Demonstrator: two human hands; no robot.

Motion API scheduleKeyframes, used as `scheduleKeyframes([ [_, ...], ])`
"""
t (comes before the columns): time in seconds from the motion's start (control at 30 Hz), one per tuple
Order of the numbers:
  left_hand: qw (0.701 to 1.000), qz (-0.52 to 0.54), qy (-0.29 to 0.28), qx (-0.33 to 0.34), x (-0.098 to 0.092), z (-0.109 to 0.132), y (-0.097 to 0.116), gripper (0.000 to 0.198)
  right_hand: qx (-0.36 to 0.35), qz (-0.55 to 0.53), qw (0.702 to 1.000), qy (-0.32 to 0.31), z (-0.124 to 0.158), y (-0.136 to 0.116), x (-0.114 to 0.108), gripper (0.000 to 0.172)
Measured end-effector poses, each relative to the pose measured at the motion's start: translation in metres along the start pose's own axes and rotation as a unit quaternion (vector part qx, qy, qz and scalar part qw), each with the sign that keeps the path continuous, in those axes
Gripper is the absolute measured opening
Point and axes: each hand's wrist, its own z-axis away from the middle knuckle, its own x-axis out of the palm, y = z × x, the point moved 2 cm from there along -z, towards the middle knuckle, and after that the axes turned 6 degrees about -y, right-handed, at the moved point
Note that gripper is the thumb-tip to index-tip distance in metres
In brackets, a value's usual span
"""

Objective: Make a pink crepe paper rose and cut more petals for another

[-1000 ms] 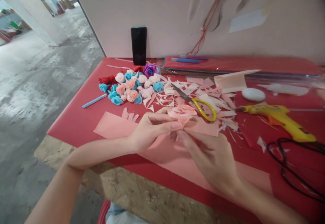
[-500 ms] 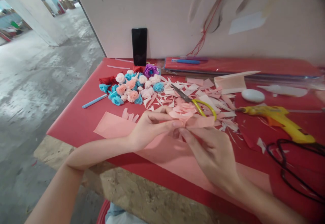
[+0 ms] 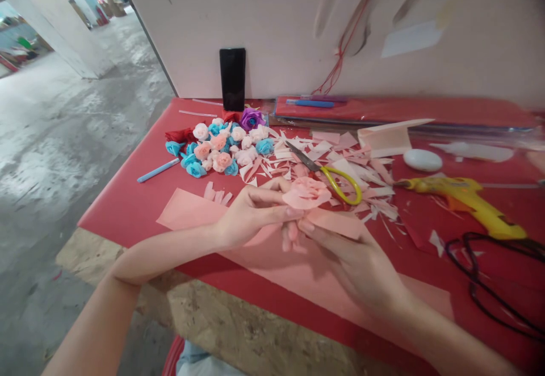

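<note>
Between my hands, above the red table, is a pink paper flower (image 3: 307, 192) with layered petals. My left hand (image 3: 251, 214) is closed on its base, thumb and fingers pinching from the left. My right hand (image 3: 357, 259) pinches a pink paper strip (image 3: 336, 222) at the flower's lower right, where the strip meets the base. Under the hands lies a long pink paper sheet (image 3: 298, 265). Just beyond the flower rest scissors (image 3: 340, 184) with yellow handles, blades pointing away to the left, on top of paper scraps (image 3: 281, 157).
A cluster of paper roses (image 3: 221, 143) sits at the back left, before a propped black phone (image 3: 233, 79). At the right are a yellow glue gun (image 3: 464, 194) with a black cord (image 3: 472, 285) and a white oval object (image 3: 422, 160). A blue pen (image 3: 158, 170) lies near the left edge.
The flower has tilted so its petals show more fully, and its base end now shows below my fingers. My right hand has shifted slightly down, and the strip angles lower.
</note>
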Motion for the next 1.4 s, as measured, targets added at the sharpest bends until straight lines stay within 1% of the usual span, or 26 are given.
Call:
scheduleKeyframes([
  [0.1, 0.999, 0.005, 0.033, 0.034, 0.000, 0.000, 0.000, 0.011, -0.025, 0.057, 0.997, 0.052, 0.002, -0.003, 0.001, 0.020],
  [0.2, 0.996, 0.001, 0.076, 0.049, 0.000, 0.000, -0.001, 0.004, -0.087, 0.163, 0.975, 0.126, 0.004, -0.007, 0.001, 0.009],
  [0.3, 0.993, -0.001, 0.105, 0.051, -0.001, 0.001, -0.002, 0.004, -0.136, 0.252, 0.942, 0.174, 0.005, -0.009, 0.001, 0.009],
  [0.4, 0.993, 0.001, 0.113, 0.047, -0.001, 0.002, -0.004, 0.005, -0.150, 0.313, 0.920, 0.182, 0.005, -0.009, 0.001, 0.012],
  [0.5, 0.991, -0.006, 0.127, 0.049, -0.001, 0.003, -0.005, 0.007, -0.163, 0.328, 0.912, 0.183, 0.006, -0.010, 0.000, 0.012],
  [0.63, 0.989, -0.022, 0.138, 0.055, -0.002, 0.003, -0.005, 0.006, -0.171, 0.301, 0.916, 0.205, 0.008, -0.014, -0.001, 0.007],
  [0.73, 0.989, -0.032, 0.138, 0.053, -0.002, 0.004, -0.006, 0.005, -0.186, 0.288, 0.913, 0.222, 0.008, -0.016, -0.001, 0.017],
  [0.83, 0.987, -0.034, 0.148, 0.055, -0.002, 0.005, -0.007, 0.005, -0.216, 0.307, 0.899, 0.225, 0.009, -0.016, 0.000, 0.025],
  [0.9, 0.985, -0.045, 0.153, 0.058, -0.002, 0.006, -0.007, 0.007, -0.251, 0.342, 0.875, 0.233, 0.009, -0.017, 0.000, 0.025],
  [0.93, 0.985, -0.053, 0.155, 0.060, -0.002, 0.007, -0.007, 0.008, -0.274, 0.370, 0.856, 0.237, 0.009, -0.018, 0.000, 0.025],
  [1.03, 0.983, -0.072, 0.157, 0.068, -0.002, 0.008, -0.007, 0.007, -0.339, 0.488, 0.772, 0.227, 0.010, -0.021, -0.001, 0.022],
  [1.1, 0.981, -0.084, 0.158, 0.072, -0.003, 0.009, -0.007, 0.005, -0.350, 0.563, 0.719, 0.210, 0.011, -0.023, -0.003, 0.018],
  [1.13, 0.980, -0.091, 0.158, 0.075, -0.003, 0.009, -0.008, 0.006, -0.347, 0.589, 0.701, 0.204, 0.012, -0.024, -0.003, 0.016],
  [1.17, 0.979, -0.098, 0.158, 0.078, -0.004, 0.009, -0.008, 0.008, -0.344, 0.607, 0.689, 0.197, 0.012, -0.025, -0.004, 0.015],
  [1.2, 0.979, -0.104, 0.159, 0.081, -0.004, 0.009, -0.008, 0.009, -0.341, 0.613, 0.687, 0.192, 0.013, -0.026, -0.004, 0.016],
  [1.23, 0.978, -0.107, 0.159, 0.083, -0.004, 0.009, -0.008, 0.009, -0.337, 0.605, 0.695, 0.191, 0.013, -0.026, -0.003, 0.017],
  [1.27, 0.978, -0.108, 0.160, 0.084, -0.004, 0.009, -0.009, 0.009, -0.330, 0.584, 0.715, 0.197, 0.013, -0.025, -0.003, 0.020],
  [1.37, 0.976, -0.106, 0.168, 0.085, -0.004, 0.009, -0.009, 0.006, -0.286, 0.482, 0.796, 0.230, 0.012, -0.020, -0.001, 0.025],
  [1.4, 0.976, -0.106, 0.171, 0.084, -0.005, 0.009, -0.009, 0.006, -0.276, 0.451, 0.814, 0.239, 0.011, -0.019, -0.001, 0.025],
])
